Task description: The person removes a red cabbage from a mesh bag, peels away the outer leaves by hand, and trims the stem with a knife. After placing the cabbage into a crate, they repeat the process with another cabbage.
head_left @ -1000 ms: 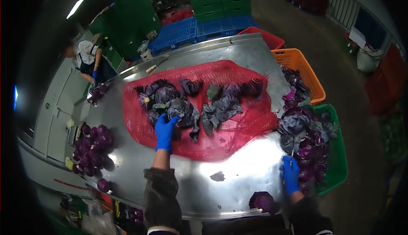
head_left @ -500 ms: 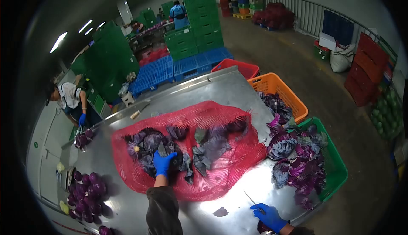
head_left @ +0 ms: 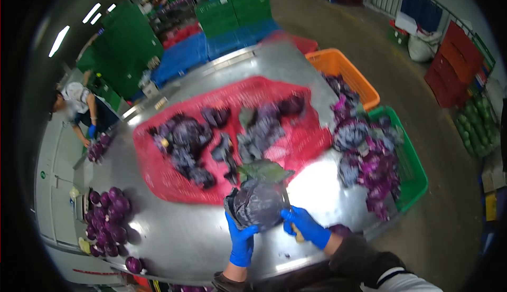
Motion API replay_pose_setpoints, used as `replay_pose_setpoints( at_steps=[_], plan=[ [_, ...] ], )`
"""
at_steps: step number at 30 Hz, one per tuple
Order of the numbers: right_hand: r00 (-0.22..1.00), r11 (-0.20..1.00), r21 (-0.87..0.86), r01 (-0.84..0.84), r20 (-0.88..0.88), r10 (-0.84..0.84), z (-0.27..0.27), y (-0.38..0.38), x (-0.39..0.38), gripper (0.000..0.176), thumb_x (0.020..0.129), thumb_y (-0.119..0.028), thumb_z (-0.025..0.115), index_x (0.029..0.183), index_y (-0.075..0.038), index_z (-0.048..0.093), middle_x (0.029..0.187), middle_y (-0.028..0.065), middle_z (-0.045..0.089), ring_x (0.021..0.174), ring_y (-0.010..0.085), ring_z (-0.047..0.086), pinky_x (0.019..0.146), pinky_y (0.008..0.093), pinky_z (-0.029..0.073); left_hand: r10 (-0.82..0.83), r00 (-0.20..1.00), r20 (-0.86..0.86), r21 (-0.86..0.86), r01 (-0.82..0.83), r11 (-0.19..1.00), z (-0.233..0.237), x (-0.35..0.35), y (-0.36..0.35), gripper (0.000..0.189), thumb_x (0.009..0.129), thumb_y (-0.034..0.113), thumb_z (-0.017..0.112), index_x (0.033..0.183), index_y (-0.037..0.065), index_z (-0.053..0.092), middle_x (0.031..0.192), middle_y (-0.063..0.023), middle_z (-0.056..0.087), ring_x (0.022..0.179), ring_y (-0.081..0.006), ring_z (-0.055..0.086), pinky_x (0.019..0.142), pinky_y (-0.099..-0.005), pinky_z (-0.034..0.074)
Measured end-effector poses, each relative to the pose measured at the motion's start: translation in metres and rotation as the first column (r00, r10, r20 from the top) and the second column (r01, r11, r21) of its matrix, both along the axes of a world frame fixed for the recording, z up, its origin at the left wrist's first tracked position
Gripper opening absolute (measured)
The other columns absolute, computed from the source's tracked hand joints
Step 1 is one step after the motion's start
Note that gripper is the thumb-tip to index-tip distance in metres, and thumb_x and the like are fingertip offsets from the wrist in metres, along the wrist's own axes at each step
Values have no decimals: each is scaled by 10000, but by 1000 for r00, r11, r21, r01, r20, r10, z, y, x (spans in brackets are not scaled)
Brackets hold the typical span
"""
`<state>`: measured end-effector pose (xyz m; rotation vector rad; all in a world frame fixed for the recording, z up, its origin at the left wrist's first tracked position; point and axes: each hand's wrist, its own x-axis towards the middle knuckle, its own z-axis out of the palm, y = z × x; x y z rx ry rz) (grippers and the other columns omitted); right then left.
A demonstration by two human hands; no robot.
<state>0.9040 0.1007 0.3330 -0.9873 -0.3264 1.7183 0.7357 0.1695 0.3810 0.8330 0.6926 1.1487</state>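
A red cabbage (head_left: 260,203) with loose outer leaves is raised above the near part of the metal table, my left hand (head_left: 241,239) gripping it from below and the left. Fingers of my right hand (head_left: 306,225), also blue-gloved, are closed round a knife (head_left: 298,234) with a pale handle. Its blade stands along the cabbage's right side, mostly hard to make out. Just beyond lies a red mesh sack (head_left: 174,190), spread out with several dark untrimmed cabbages (head_left: 186,133) and loose leaves on it.
Trimmed purple cabbages (head_left: 108,215) are heaped at the table's left. On the right, a green crate (head_left: 414,176) overflows with cut leaves, beside an orange crate (head_left: 348,65). A co-worker (head_left: 79,102) handles cabbages at the far left. Blue pallets (head_left: 182,59) lie beyond the table.
My left hand has lifted a cabbage off the mesh sack and drawn it back toward me. The knife in my right hand has come up beside it. The view has tilted down.
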Motion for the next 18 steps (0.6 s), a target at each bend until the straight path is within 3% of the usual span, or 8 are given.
replay_pose_setpoints(
  at_steps=[2,4,6,7,10,12,14,18],
  plan=[
    [987,998,-56,-23,155,31,-8,-21,12,512,901,-245,646,1345,-76,456,616,-6,503,404,81,386,383,248,320,-127,984,-124,-38,123,992,-7,-21,-22,958,628,138,808,1429,44,290,1401,-105,398,1276,-247,411,1065,-359,351],
    [915,994,-4,-113,390,106,-8,-34,30,573,861,-269,694,1338,-37,477,745,26,596,510,99,504,485,241,433,-252,799,-546,-127,219,968,-29,-49,-38,976,632,158,844,1421,56,278,1402,-118,383,1293,-256,382,1050,-430,331],
    [793,976,95,-197,601,102,-25,-37,38,686,812,-340,736,1363,-40,459,934,80,654,743,137,614,695,266,506,-61,682,-729,83,177,981,-26,-43,-53,992,635,202,854,1423,52,270,1427,-123,333,1305,-254,361,1037,-449,331],
    [583,959,27,-282,799,149,-39,-37,40,697,786,-395,744,1328,-39,489,1031,121,657,953,185,621,854,301,482,-14,614,-789,163,233,959,-27,-32,-55,1021,635,217,858,1436,52,246,1435,-131,298,1314,-251,341,1053,-424,330],
    [391,957,-23,-289,910,140,-10,-32,28,539,793,-269,751,1249,-63,551,1071,96,649,952,179,629,831,316,494,-164,739,-654,69,274,959,-59,-19,-47,990,620,199,866,1409,24,293,1375,-128,377,1249,-252,421,1054,-361,368],
    [489,989,-7,-150,869,80,-3,-40,26,399,837,-308,692,1134,-65,583,1045,112,639,922,220,634,832,345,492,-157,764,-626,31,226,974,-64,-23,-43,965,623,198,865,1393,17,312,1350,-131,402,1222,-250,445,1041,-361,381],
    [334,973,224,49,915,-228,-9,-48,28,343,850,-295,648,1105,-77,578,1024,135,627,918,267,641,775,359,513,-139,792,-595,-5,169,986,-64,-21,-41,941,626,197,864,1378,9,331,1324,-134,427,1194,-247,470,1028,-361,394],
    [398,980,182,-85,907,-134,-10,-78,16,202,908,-221,540,1062,-94,569,885,135,623,810,276,643,720,379,517,-45,730,-682,58,115,992,-58,-3,-40,868,641,193,856,1334,-3,373,1270,-150,465,1145,-243,498,1001,-362,415]
  ],
)
